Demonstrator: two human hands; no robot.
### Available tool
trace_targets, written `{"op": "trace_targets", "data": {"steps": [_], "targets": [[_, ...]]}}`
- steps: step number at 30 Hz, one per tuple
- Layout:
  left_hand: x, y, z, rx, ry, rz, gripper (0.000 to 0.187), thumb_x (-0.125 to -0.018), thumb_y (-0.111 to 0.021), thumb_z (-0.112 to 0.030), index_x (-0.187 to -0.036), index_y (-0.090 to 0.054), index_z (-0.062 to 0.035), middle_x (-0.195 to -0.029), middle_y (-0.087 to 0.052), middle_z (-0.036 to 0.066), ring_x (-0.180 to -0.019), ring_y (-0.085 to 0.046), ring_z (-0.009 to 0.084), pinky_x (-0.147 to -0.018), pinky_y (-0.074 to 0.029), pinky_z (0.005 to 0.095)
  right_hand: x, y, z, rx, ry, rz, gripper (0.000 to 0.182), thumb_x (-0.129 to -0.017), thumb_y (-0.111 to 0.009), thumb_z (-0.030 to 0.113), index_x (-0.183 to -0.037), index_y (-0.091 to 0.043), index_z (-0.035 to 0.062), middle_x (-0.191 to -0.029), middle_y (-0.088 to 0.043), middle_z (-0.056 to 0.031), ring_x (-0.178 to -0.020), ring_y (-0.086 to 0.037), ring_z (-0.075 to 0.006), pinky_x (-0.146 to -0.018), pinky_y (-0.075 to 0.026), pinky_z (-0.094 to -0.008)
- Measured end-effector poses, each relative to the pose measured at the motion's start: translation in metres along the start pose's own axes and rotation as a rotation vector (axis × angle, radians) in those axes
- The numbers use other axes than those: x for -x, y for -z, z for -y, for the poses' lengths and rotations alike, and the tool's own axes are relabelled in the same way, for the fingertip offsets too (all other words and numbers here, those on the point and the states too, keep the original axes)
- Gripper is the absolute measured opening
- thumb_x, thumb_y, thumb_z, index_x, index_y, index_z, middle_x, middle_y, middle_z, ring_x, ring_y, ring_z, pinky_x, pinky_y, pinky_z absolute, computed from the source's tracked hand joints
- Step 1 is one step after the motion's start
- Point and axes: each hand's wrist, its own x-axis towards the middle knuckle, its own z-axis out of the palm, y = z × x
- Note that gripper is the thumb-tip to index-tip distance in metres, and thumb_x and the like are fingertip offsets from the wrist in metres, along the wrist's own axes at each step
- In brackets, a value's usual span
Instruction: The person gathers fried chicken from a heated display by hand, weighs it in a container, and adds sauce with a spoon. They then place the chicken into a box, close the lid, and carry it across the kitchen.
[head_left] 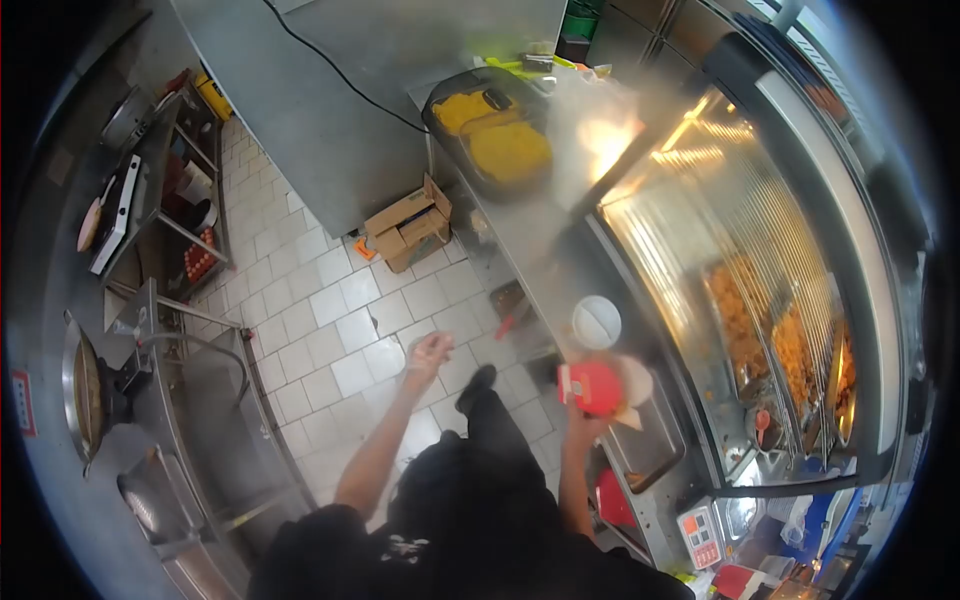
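Observation:
My right hand (pixel 585 422) is closed around a red food carton (pixel 592 388), held over the counter's edge beside a metal tray (pixel 652 440). Pale paper-like flaps (pixel 634 384) stand out at the carton's right side; its contents cannot be made out. Out over the tiled floor, my left hand (pixel 431 352) hangs away from the counter with its fingers loosely bent and a little apart. Nothing shows in it, though it is slightly blurred. A round white bowl (pixel 597 322) sits on the counter just beyond the carton.
A lit display cabinet (pixel 660 250) with trays of fried food (pixel 735 315) stands on the right. Farther along the counter lies a dark container of yellow food (pixel 510 150). An open cardboard box (pixel 410 225) is on the floor. A wok (pixel 85 390) stands left.

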Motion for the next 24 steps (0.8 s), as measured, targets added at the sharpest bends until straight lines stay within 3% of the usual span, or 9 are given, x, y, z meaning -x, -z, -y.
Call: {"op": "trace_targets", "data": {"steps": [3, 5, 9, 12, 15, 17, 21, 23, 24], "targets": [[-0.065, -0.006, -0.026, -0.079, -0.026, 0.131, 0.038, -0.093, -0.061, -0.039, -0.104, -0.064, -0.0030, -0.086, -0.065, 0.004, -0.073, -0.058, 0.0109, -0.070, -0.049, 0.0270, -0.044, -0.083, -0.009, -0.131, 0.117, -0.061, 0.057, -0.071, -0.081, 0.000, -0.120, -0.053, -0.0024, -0.118, -0.060, -0.0111, -0.107, -0.060, -0.0202, -0.095, -0.047, -0.0349], [-0.087, 0.008, -0.059, -0.175, -0.030, 0.172, 0.038, -0.092, -0.062, -0.038, -0.104, -0.064, -0.0017, -0.089, -0.066, 0.006, -0.077, -0.059, 0.0125, -0.072, -0.049, 0.0272, -0.087, -0.123, -0.041, 0.036, 0.095, 0.156, 0.053, -0.067, -0.083, 0.003, -0.114, -0.058, -0.0031, -0.112, -0.063, -0.0110, -0.106, -0.061, -0.0200, -0.094, -0.047, -0.0338], [-0.117, 0.036, -0.109, -0.201, -0.012, 0.118, 0.036, -0.093, -0.060, -0.035, -0.104, -0.067, -0.0019, -0.085, -0.069, 0.006, -0.077, -0.062, 0.0121, -0.073, -0.049, 0.0275, -0.154, -0.195, -0.088, 0.049, 0.094, 0.100, 0.060, -0.064, -0.085, 0.007, -0.115, -0.056, -0.0040, -0.111, -0.064, -0.0125, -0.105, -0.062, -0.0203, -0.094, -0.047, -0.0328], [-0.164, 0.064, -0.154, -0.192, -0.041, 0.059, 0.034, -0.093, -0.061, -0.033, -0.101, -0.067, -0.0009, -0.086, -0.069, 0.006, -0.074, -0.061, 0.0117, -0.072, -0.049, 0.0267, -0.196, -0.216, -0.111, 0.196, 0.008, 0.230, 0.066, -0.064, -0.085, 0.010, -0.119, -0.053, -0.0043, -0.111, -0.063, -0.0125, -0.103, -0.062, -0.0205, -0.092, -0.048, -0.0330], [-0.209, 0.070, -0.208, -0.081, -0.058, 0.008, 0.032, -0.092, -0.063, -0.030, -0.100, -0.065, 0.0005, -0.088, -0.069, 0.007, -0.073, -0.059, 0.0112, -0.070, -0.049, 0.0266, -0.211, -0.258, -0.048, 0.135, 0.008, 0.069, 0.073, -0.064, -0.086, 0.012, -0.124, -0.047, -0.0035, -0.115, -0.059, -0.0122, -0.104, -0.061, -0.0205, -0.092, -0.049, -0.0335], [-0.254, 0.070, -0.243, -0.022, -0.099, 0.020, 0.031, -0.092, -0.065, -0.030, -0.101, -0.065, -0.0004, -0.090, -0.068, 0.006, -0.074, -0.059, 0.0119, -0.072, -0.049, 0.0275, -0.219, -0.272, -0.038, 0.180, -0.022, 0.087, 0.077, -0.065, -0.086, 0.012, -0.127, -0.043, -0.0030, -0.119, -0.056, -0.0126, -0.106, -0.060, -0.0209, -0.093, -0.049, -0.0337], [-0.362, 0.063, -0.322, -0.018, -0.210, 0.057, 0.032, -0.090, -0.066, -0.033, -0.101, -0.065, -0.0032, -0.092, -0.068, 0.006, -0.077, -0.060, 0.0127, -0.077, -0.050, 0.0294, -0.239, -0.320, -0.016, 0.239, 0.024, 0.194, 0.072, -0.071, -0.084, 0.016, -0.129, -0.044, -0.0003, -0.124, -0.054, -0.0128, -0.118, -0.053, -0.0215, -0.101, -0.043, -0.0361], [-0.417, 0.064, -0.354, -0.042, -0.218, 0.130, 0.030, -0.092, -0.064, -0.032, -0.104, -0.065, -0.0040, -0.096, -0.067, 0.005, -0.083, -0.060, 0.0128, -0.081, -0.050, 0.0294, -0.242, -0.342, -0.001, 0.257, -0.218, 0.480, 0.070, -0.074, -0.082, 0.021, -0.131, -0.045, 0.0044, -0.129, -0.053, -0.0094, -0.118, -0.053, -0.0208, -0.103, -0.042, -0.0353], [-0.453, 0.065, -0.365, -0.036, -0.226, 0.172, 0.029, -0.094, -0.062, -0.029, -0.107, -0.064, -0.0037, -0.099, -0.067, 0.005, -0.089, -0.061, 0.0126, -0.084, -0.049, 0.0287, -0.252, -0.368, 0.023, 0.188, -0.150, 0.376, 0.065, -0.076, -0.081, 0.022, -0.130, -0.049, 0.0076, -0.128, -0.056, -0.0064, -0.115, -0.055, -0.0214, -0.102, -0.042, -0.0344]]}}
